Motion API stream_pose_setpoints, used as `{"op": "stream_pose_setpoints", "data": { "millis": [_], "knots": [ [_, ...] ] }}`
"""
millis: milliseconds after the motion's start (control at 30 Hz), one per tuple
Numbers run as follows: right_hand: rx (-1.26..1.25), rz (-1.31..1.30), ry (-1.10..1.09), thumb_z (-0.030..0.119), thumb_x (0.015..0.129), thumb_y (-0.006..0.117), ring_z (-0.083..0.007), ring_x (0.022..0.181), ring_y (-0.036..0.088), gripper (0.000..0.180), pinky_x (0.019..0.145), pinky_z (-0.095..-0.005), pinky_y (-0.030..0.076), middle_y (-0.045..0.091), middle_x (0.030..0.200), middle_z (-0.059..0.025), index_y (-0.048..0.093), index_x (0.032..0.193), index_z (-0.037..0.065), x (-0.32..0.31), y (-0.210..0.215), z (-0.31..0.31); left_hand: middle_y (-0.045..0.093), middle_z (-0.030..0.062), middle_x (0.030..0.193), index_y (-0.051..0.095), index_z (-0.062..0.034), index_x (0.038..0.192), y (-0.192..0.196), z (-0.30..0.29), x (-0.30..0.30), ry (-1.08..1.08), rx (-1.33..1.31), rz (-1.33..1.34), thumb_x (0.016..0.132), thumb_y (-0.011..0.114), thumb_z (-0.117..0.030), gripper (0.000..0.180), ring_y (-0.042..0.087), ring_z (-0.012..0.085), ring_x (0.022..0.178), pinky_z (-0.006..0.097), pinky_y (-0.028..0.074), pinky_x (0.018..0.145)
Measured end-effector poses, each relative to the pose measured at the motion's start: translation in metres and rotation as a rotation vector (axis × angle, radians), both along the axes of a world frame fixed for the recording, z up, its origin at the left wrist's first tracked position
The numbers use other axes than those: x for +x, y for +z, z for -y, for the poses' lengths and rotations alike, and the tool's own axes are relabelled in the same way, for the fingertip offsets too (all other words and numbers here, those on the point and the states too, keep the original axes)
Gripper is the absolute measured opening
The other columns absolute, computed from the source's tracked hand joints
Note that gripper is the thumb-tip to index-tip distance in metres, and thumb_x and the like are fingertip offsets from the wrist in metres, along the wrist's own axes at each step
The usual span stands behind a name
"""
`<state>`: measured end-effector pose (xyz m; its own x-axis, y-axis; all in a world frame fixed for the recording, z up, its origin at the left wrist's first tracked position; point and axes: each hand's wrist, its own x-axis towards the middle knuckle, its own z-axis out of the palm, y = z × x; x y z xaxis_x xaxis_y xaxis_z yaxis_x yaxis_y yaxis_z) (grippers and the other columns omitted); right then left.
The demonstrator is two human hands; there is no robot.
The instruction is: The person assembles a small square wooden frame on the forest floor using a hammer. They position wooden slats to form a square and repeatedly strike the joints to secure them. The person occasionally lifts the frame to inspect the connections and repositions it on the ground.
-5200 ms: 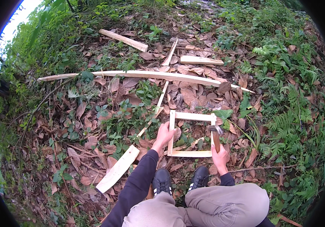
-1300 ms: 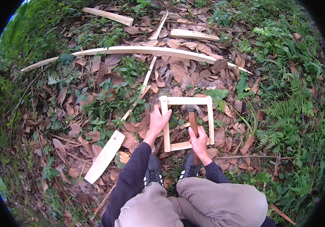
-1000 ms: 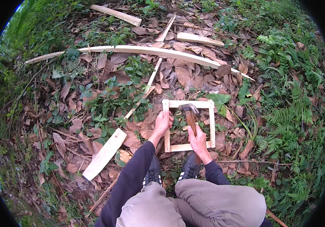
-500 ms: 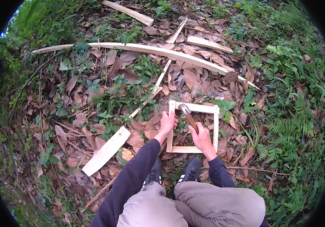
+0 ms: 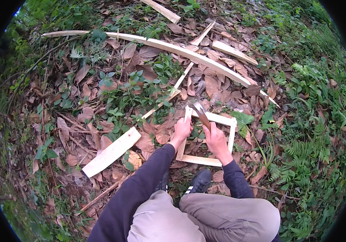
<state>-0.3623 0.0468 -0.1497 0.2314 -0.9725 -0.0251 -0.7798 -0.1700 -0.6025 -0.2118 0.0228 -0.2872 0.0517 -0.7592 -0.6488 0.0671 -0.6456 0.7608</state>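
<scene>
A square frame of pale wooden strips rests on the leafy ground in front of my shoes. My left hand is closed around its left strip, close to the far left corner. The wooden handle of a claw hammer is in the grip of my right hand. The hammer's metal head is just above and beside that far left corner; whether it touches the wood I cannot tell. My right hand and wrist cover part of the frame's inside and of its near strip.
A short wide board lies to the left. Across the far side runs a long thin plank, crossing a narrow strip. Two more offcuts lie beyond, one being a short block. Ferns grow at the right.
The hammer head has shifted slightly, up toward the far left corner. My view has tilted, so the ground and frame appear turned a little. Both hands keep their holds.
</scene>
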Motion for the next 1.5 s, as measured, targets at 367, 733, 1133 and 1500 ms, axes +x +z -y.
{"op": "stream_pose_setpoints", "data": {
  "millis": [367, 733, 1133, 1500],
  "knots": [
    [-0.282, -0.011, 0.104, 0.026, 0.102, 0.061, -0.0423, 0.068, 0.069, 0.027, 0.055, -0.0503, 0.055, 0.067, 0.075, -0.0232, 0.049, 0.099, 0.001, 0.003, 0.018, 0.01, 0.059, 0.0035, 0.065, 0.06, -0.0039, 0.096, -0.005, 0.001, -0.004, -0.015, -0.028, 0.013, 0.107, 0.049, -0.039, 0.038, 0.056, 0.0126, 0.05, 0.03, 0.046, 0.043],
    [-0.258, 0.063, 0.08, 0.025, 0.103, 0.059, -0.0468, 0.069, 0.067, 0.028, 0.055, -0.052, 0.053, 0.065, 0.074, -0.0265, 0.048, 0.097, 0.0, -0.006, 0.012, 0.013, 0.056, 0.0021, 0.063, 0.058, -0.0053, 0.096, -0.013, 0.002, -0.009, -0.017, -0.046, 0.017, 0.108, 0.049, -0.039, 0.037, 0.051, 0.0118, 0.046, 0.03, 0.042, 0.04],
    [-0.059, -0.208, 0.083, 0.023, 0.103, 0.061, -0.0438, 0.065, 0.068, 0.026, 0.054, -0.0508, 0.052, 0.064, 0.069, -0.0249, 0.05, 0.097, 0.0, -0.022, 0.001, 0.017, 0.056, 0.0016, 0.066, 0.057, -0.005, 0.097, 0.0, 0.006, -0.013, -0.053, -0.037, -0.005, 0.108, 0.049, -0.039, 0.037, 0.052, 0.0107, 0.049, 0.03, 0.043, 0.043],
    [0.033, -0.311, 0.11, 0.027, 0.103, 0.059, -0.0431, 0.066, 0.068, 0.029, 0.054, -0.0496, 0.054, 0.065, 0.071, -0.0247, 0.05, 0.098, 0.0, -0.028, -0.008, 0.019, 0.057, 0.0018, 0.065, 0.058, -0.0044, 0.097, -0.002, 0.009, -0.011, -0.043, -0.056, 0.027, 0.107, 0.051, -0.04, 0.038, 0.053, 0.0116, 0.047, 0.03, 0.044, 0.043]
  ]
}}
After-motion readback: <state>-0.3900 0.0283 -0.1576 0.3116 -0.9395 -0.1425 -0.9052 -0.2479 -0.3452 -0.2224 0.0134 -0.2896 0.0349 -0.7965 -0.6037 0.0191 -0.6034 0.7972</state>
